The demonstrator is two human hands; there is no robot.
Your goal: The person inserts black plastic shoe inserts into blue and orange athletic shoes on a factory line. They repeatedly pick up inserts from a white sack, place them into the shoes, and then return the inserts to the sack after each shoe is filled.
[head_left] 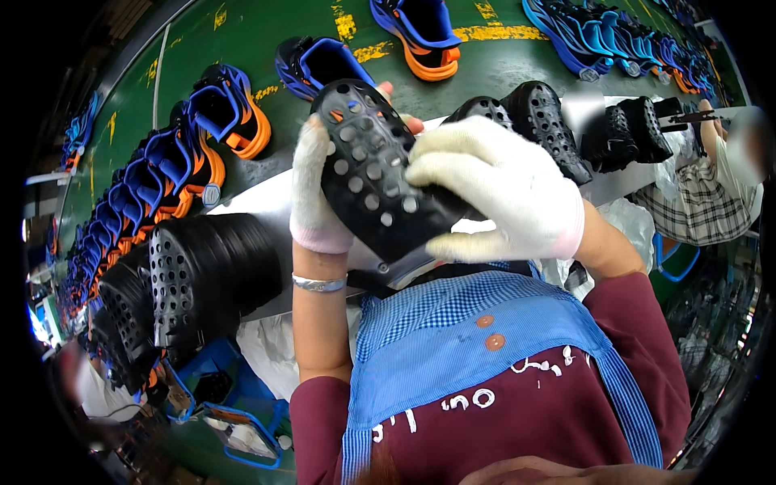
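Note:
A black perforated clog upper (364, 174) is held up in front of me, its holed face turned toward me. My left hand (314, 186), in a white glove, is closed around its left side. Two bare fingertips show past its far edge, and the rest of those fingers are hidden behind it. My right hand (505, 190), also white-gloved, grips its right side with bent fingers; its thumb lies near the lower edge. Just beyond the right hand lie more black perforated clog uppers (546, 121). Left of my left forearm stands a nested stack of black uppers (218, 263).
A green table (242, 40) with yellow marks spreads ahead. Blue-and-orange sneakers (218, 109) line its left side; light-blue sneakers (598, 36) stand at far right. Black shoes (622, 133) lie near a person in a plaid garment (699, 202). A blue crate (230, 388) sits lower left.

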